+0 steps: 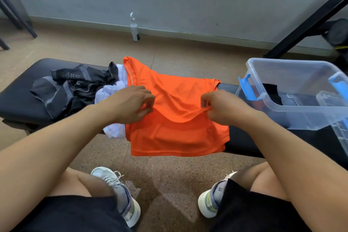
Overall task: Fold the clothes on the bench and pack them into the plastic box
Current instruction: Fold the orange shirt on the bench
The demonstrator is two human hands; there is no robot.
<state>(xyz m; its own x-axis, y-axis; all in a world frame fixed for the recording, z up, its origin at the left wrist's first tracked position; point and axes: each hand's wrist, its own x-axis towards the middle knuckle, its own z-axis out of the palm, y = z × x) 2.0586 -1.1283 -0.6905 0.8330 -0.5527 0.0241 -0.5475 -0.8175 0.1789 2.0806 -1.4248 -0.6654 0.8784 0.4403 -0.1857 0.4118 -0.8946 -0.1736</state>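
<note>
An orange shirt (175,100) lies across the middle of the black bench (17,100), its lower part hanging over the near edge. My left hand (130,105) pinches the shirt's folded edge on the left. My right hand (222,107) pinches the same edge on the right. A white garment (111,90) is partly under the orange shirt, and a black and grey garment (75,86) is crumpled to its left. The clear plastic box (293,88) with blue latches stands on the bench's right end, with dark folded clothing (273,92) inside.
A white bottle (134,28) stands on the floor by the far wall. Black metal legs (308,22) slant at the right, and chair legs (17,17) at the far left. My knees and shoes are below the bench edge.
</note>
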